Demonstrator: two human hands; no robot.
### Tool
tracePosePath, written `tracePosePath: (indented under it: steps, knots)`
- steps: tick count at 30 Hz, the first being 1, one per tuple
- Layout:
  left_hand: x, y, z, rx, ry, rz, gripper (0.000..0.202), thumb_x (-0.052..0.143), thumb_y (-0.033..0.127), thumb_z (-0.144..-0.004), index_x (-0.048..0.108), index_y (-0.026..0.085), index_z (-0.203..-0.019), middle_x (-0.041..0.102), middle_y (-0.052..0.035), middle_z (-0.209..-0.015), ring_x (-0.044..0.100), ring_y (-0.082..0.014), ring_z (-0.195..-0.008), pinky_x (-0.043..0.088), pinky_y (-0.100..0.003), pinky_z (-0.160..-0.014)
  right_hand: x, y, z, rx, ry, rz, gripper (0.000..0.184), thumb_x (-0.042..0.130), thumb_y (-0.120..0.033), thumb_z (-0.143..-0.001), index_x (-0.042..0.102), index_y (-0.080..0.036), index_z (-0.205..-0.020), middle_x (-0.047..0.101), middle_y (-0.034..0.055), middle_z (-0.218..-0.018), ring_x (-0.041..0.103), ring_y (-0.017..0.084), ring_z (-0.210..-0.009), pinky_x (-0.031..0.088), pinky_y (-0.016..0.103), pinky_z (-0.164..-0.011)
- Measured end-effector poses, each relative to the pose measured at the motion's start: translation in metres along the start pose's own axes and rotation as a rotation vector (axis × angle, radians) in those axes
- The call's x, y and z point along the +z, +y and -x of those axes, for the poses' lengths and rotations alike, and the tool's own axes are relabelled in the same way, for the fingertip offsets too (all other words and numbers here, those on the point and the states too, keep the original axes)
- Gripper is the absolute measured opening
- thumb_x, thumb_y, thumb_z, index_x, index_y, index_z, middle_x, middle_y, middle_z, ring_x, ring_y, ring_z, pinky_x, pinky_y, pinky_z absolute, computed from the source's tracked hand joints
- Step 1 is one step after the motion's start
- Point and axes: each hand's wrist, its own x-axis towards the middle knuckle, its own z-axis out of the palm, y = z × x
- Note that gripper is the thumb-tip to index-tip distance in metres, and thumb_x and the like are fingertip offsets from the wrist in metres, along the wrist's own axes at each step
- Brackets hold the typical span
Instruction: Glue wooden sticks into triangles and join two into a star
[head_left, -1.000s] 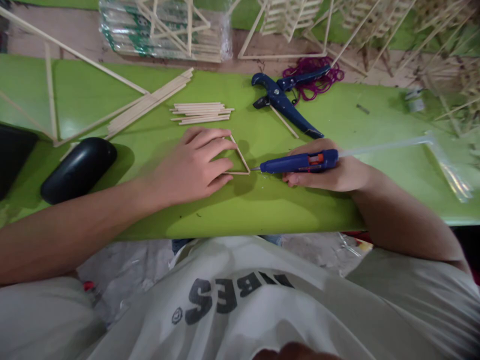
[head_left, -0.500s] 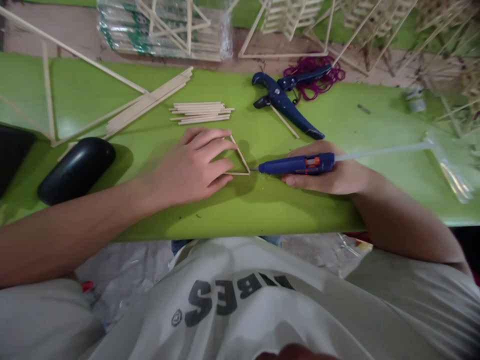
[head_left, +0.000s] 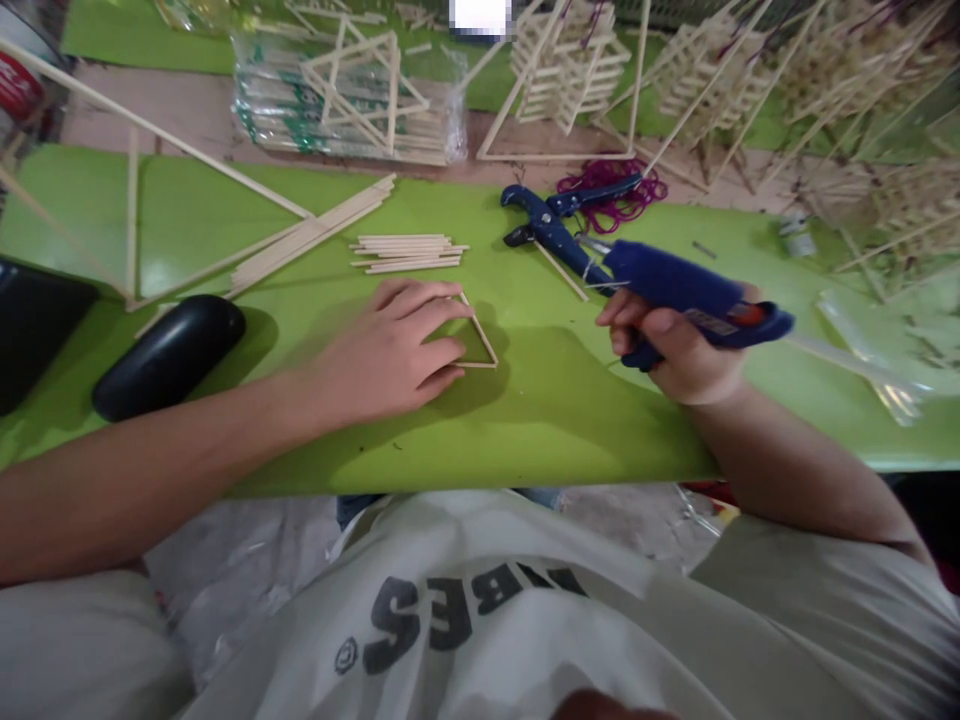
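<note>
My left hand (head_left: pixel 405 345) lies palm down on the green tabletop, fingers spread. Its fingertips press on a small frame of thin wooden sticks (head_left: pixel 481 332); two sticks meet at a corner on the right, while the rest is hidden under the hand. To the right, my right hand (head_left: pixel 694 355) is wrapped round the handle of a blue hot glue gun (head_left: pixel 675 285). The gun is raised, its nozzle pointing up and left, away from the frame's corner. Just behind my left hand lies a small pile of short sticks (head_left: pixel 409 252).
Blue cutters (head_left: pixel 551 225) lie by purple string (head_left: pixel 611 195). Longer sticks (head_left: pixel 315 235) and a black rounded case (head_left: pixel 169 355) are at left. Stick structures (head_left: pixel 570 75) and a plastic-wrapped stick pack (head_left: pixel 285 110) stand along the back. A clear plastic wrapper (head_left: pixel 870 360) is at right.
My right hand has lifted the glue gun up and right, its nozzle leaving the frame's corner and turning upward. My left hand stays on the sticks. The camera view has tilted up slightly.
</note>
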Motion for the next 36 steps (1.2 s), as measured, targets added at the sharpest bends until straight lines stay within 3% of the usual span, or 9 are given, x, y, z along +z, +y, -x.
tracePosePath:
  steps: [5, 10, 12, 19, 22, 25, 29, 32, 36]
  knots:
    - [0.0, -0.001, 0.0, -0.018, 0.011, 0.06, 0.021, 0.071, 0.031, -0.116, 0.09, 0.021, -0.116, 0.078, -0.019, -0.161, 0.063, -0.0445, -0.166, 0.056, -0.071, -0.134, 0.001, 0.006, -0.007, -0.015, -0.002, -0.037, 0.058, 0.1, -0.085, -0.081, 0.088, -0.037, -0.11, 0.082, 0.0081, -0.091, 0.08, 0.033, -0.086, 0.066, 0.054, -0.069]
    - [-0.004, 0.0, -0.001, 0.004, -0.006, 0.027, 0.02, 0.071, 0.03, -0.117, 0.089, 0.021, -0.114, 0.078, -0.0195, -0.16, 0.064, -0.0452, -0.165, 0.058, -0.072, -0.133, -0.002, 0.025, 0.008, -0.319, 0.405, -0.148, 0.042, 0.098, -0.074, -0.088, 0.087, -0.034, -0.085, 0.08, 0.0058, -0.086, 0.063, 0.02, -0.059, 0.053, 0.047, -0.057]
    - [-0.003, 0.0, 0.0, -0.002, -0.001, 0.034, 0.019, 0.072, 0.03, -0.116, 0.089, 0.022, -0.113, 0.078, -0.0191, -0.16, 0.064, -0.045, -0.165, 0.057, -0.072, -0.133, -0.001, 0.029, 0.01, -0.345, 0.466, -0.178, 0.04, 0.099, -0.07, -0.087, 0.088, -0.031, -0.083, 0.082, 0.0062, -0.089, 0.059, 0.017, -0.054, 0.049, 0.044, -0.053]
    - [0.001, -0.001, 0.0, -0.013, 0.053, 0.074, 0.015, 0.076, 0.03, -0.114, 0.089, 0.022, -0.11, 0.079, -0.0174, -0.158, 0.066, -0.0437, -0.162, 0.056, -0.071, -0.133, -0.002, 0.032, 0.009, -0.378, 0.41, -0.176, 0.044, 0.096, -0.071, -0.092, 0.086, -0.029, -0.085, 0.081, 0.0048, -0.089, 0.058, 0.014, -0.053, 0.05, 0.038, -0.05]
    - [-0.004, 0.01, -0.004, -0.047, 0.232, 0.249, 0.011, 0.078, 0.028, -0.111, 0.088, 0.027, -0.107, 0.083, -0.0128, -0.143, 0.076, -0.0357, -0.143, 0.063, -0.062, -0.125, -0.001, 0.032, 0.013, -0.382, 0.381, -0.159, 0.04, 0.094, -0.068, -0.098, 0.086, -0.03, -0.088, 0.08, 0.0055, -0.092, 0.061, 0.015, -0.059, 0.053, 0.037, -0.054]
    - [-0.012, 0.025, -0.008, -0.188, 0.451, 0.437, 0.011, 0.075, 0.03, -0.114, 0.084, 0.028, -0.108, 0.082, -0.0085, -0.123, 0.08, -0.0255, -0.117, 0.07, -0.05, -0.108, 0.003, 0.032, 0.016, -0.39, 0.337, -0.174, 0.035, 0.092, -0.065, -0.101, 0.09, -0.031, -0.092, 0.08, 0.0063, -0.09, 0.06, 0.015, -0.058, 0.055, 0.038, -0.055]
    - [-0.014, 0.035, -0.013, -0.367, 0.542, 0.612, 0.016, 0.079, 0.042, -0.113, 0.08, 0.026, -0.113, 0.076, -0.0062, -0.107, 0.072, -0.0214, -0.098, 0.068, -0.045, -0.092, 0.012, 0.031, 0.019, -0.38, 0.247, -0.207, 0.027, 0.092, -0.059, -0.1, 0.095, -0.033, -0.095, 0.084, 0.008, -0.092, 0.065, 0.018, -0.06, 0.055, 0.039, -0.053]
    - [-0.011, 0.035, -0.018, -0.418, 0.474, 0.798, 0.037, 0.086, 0.049, -0.108, 0.079, 0.024, -0.135, 0.077, -0.0057, -0.108, 0.071, -0.0194, -0.093, 0.067, -0.042, -0.085, 0.02, 0.033, 0.022, -0.406, 0.198, -0.189, 0.02, 0.09, -0.054, -0.102, 0.097, -0.035, -0.097, 0.084, 0.0072, -0.089, 0.071, 0.021, -0.066, 0.057, 0.039, -0.054]
    - [-0.006, 0.033, -0.028, -0.385, 0.234, 1.056, 0.062, 0.084, 0.055, -0.11, 0.072, 0.023, -0.161, 0.083, -0.0074, -0.107, 0.077, -0.0191, -0.087, 0.066, -0.036, -0.075, 0.029, 0.036, 0.025, -0.391, 0.105, -0.203, 0.014, 0.089, -0.046, -0.105, 0.097, -0.035, -0.107, 0.088, 0.0053, -0.1, 0.072, 0.017, -0.061, 0.059, 0.036, -0.055]
